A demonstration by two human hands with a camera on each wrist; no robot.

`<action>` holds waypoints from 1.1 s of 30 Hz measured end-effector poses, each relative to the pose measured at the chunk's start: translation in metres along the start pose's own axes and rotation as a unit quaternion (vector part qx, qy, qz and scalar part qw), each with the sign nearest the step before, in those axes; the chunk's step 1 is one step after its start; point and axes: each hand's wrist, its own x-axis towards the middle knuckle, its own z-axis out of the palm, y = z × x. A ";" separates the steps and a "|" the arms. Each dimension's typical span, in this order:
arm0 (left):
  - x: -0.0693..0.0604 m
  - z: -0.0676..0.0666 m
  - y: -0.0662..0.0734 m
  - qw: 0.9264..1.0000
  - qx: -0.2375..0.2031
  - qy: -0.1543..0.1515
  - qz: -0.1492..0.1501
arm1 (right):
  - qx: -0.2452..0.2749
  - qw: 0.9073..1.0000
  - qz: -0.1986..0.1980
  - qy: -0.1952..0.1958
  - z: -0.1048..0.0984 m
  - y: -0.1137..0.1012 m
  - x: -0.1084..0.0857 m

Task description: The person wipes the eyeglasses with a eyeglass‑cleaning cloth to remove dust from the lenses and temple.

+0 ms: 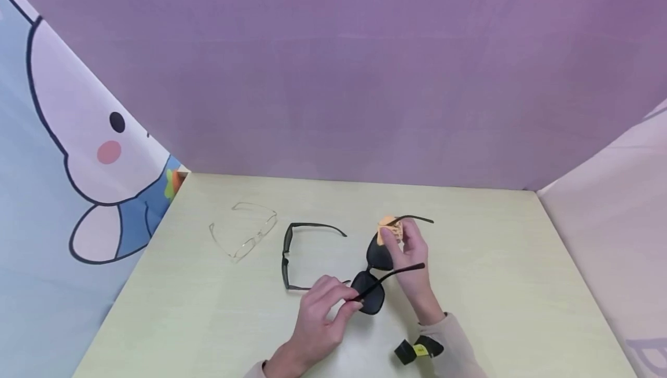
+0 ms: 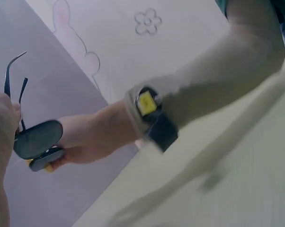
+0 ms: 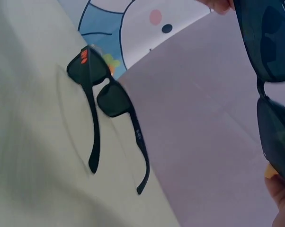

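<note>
A pair of black sunglasses (image 1: 371, 303) is held above the table between both hands, its two temples spread open and pointing right in the head view. My left hand (image 1: 319, 319) pinches the frame near the hinge of the nearer lens, between thumb and fingers. At the farther lens, my right hand (image 1: 414, 259) grips a small orange cloth (image 1: 389, 230) against the lens with thumb and fingers. The left wrist view shows the dark lens (image 2: 38, 139) with a bit of orange behind it. Only the fingers of the right hand (image 3: 282, 194) appear in the right wrist view.
Black-framed glasses (image 1: 285, 274) with dark lenses (image 3: 115, 100) lie on the table (image 1: 500, 285), left of the held pair, temples open. Farther left are thin-framed clear glasses (image 1: 268, 225). A black strapped device (image 1: 405, 352) is on the right wrist. A purple backdrop (image 1: 365, 77) rises behind.
</note>
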 end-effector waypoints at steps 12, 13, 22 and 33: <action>-0.009 0.000 0.005 0.997 -0.034 0.000 -0.070 | 0.112 0.989 -0.099 0.004 -0.006 -0.028 0.020; -0.010 0.000 0.005 0.997 -0.037 -0.002 -0.067 | 0.127 0.986 -0.109 0.001 -0.007 -0.030 0.021; -0.007 -0.002 0.004 0.999 -0.034 -0.003 -0.010 | 0.048 0.991 -0.126 -0.023 -0.010 -0.029 0.022; -0.007 0.000 0.002 1.000 -0.008 -0.006 0.001 | -0.138 0.986 -0.035 -0.090 -0.013 -0.008 0.011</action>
